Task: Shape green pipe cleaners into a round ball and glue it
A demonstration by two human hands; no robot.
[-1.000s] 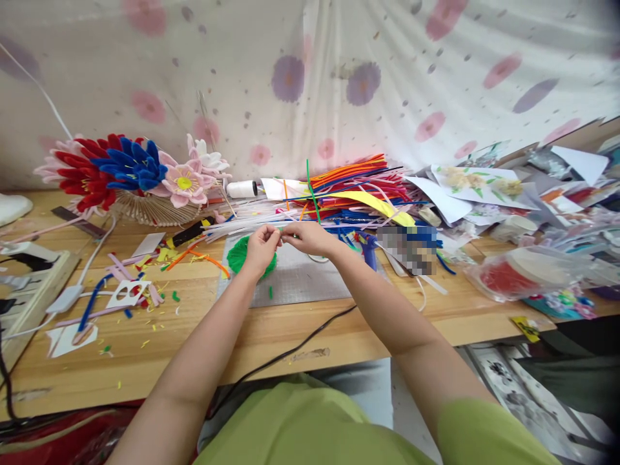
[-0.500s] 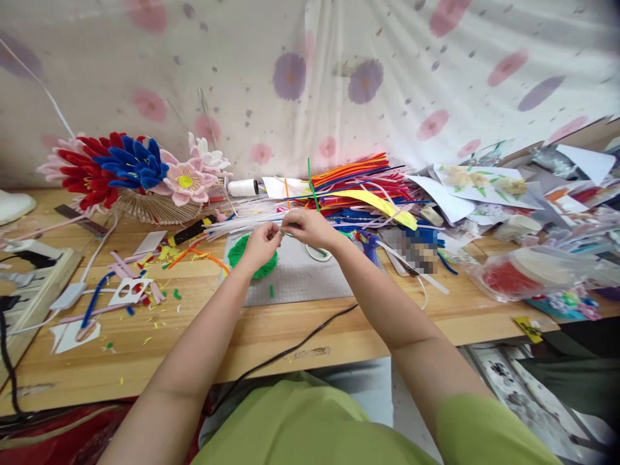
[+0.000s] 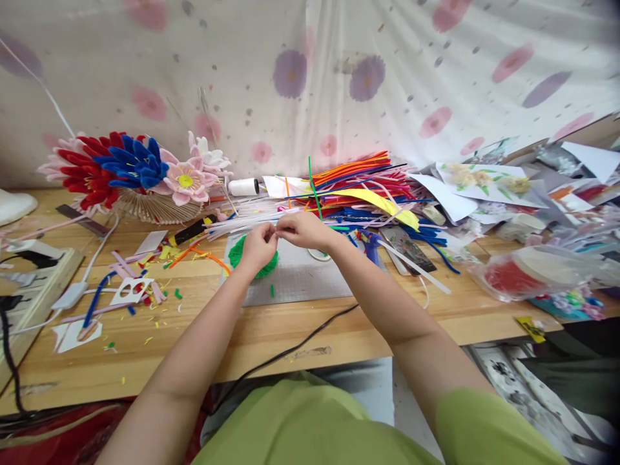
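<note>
My left hand [image 3: 260, 248] and my right hand [image 3: 306, 231] meet fingertip to fingertip above the grey mat, both closed in a pinch. A green pipe cleaner [image 3: 340, 228] shows behind my right wrist and seems to run to the pinch; the fingers hide most of it. Partly under my left hand lies a fuzzy green coil [image 3: 265, 266] on the cutting mat [image 3: 310, 284]. Close to it is a short green snippet [image 3: 272, 291]. A white ring, perhaps a tape roll [image 3: 318, 255], sits beneath my right wrist.
Behind the hands lie bundled pipe cleaners [image 3: 353, 169] in many colours. Fuzzy flowers [image 3: 138, 165] stand back left, with scraps [image 3: 130, 290] in front. To the right are a blue glue gun [image 3: 372, 248], papers [image 3: 443, 197] and plastic bags [image 3: 527, 271]. A black cable [image 3: 290, 352] crosses the front edge.
The fingertips of both hands have come closer together, and the green bit seen between them is now covered. My right hand has shifted slightly left.
</note>
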